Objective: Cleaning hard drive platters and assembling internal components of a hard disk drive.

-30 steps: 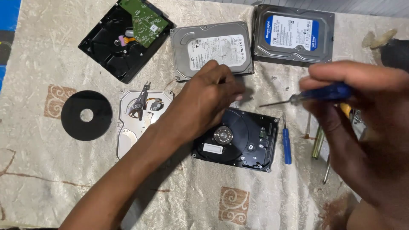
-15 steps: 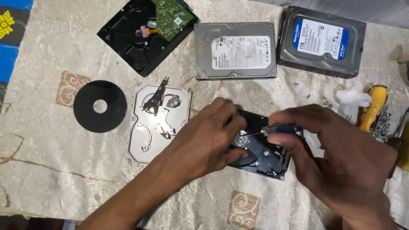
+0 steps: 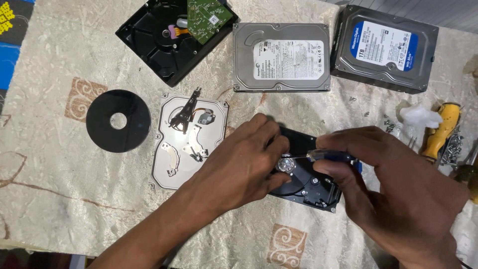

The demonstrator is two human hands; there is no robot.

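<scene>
Fingers (image 3: 269, 142) of left hand (image 3: 244, 167) curled narrow and pressed down on opened black hard drive (image 3: 311, 182), holding it steady against cream patterned tablecloth (image 3: 74, 199); fingers of right hand (image 3: 393, 189) pinched shut around blue-handled screwdriver (image 3: 331, 156), thin shaft lying nearly level and its tip set on shiny round hub (image 3: 285, 165) at the middle of that drive. Opened black drive near the centre of the cloth, tilted, partly hidden under both hands, just right of silver drive lid (image 3: 174, 164). By size from there: tablecloth covering nearly all of the view, pale with brown curled motifs; dark empty drive casing (image 3: 154, 42) at top left, tilted, with green circuit board (image 3: 209, 17) lying across its upper right corner; dark closed drive with blue-and-white label (image 3: 383, 47) at top right, slightly turned; silver closed drive with white label (image 3: 281, 57) between those two, lying flat; silver lid lying inner face up, carrying loose metal brackets and black actuator arm (image 3: 185, 112); black disc platter (image 3: 118, 120) with round centre hole, left of the lid and apart from it; yellow-handled tool (image 3: 440, 129) at far right; white tuft of cotton (image 3: 418, 115) touching it; small loose screws (image 3: 453, 147) scattered beside the yellow handle.
</scene>
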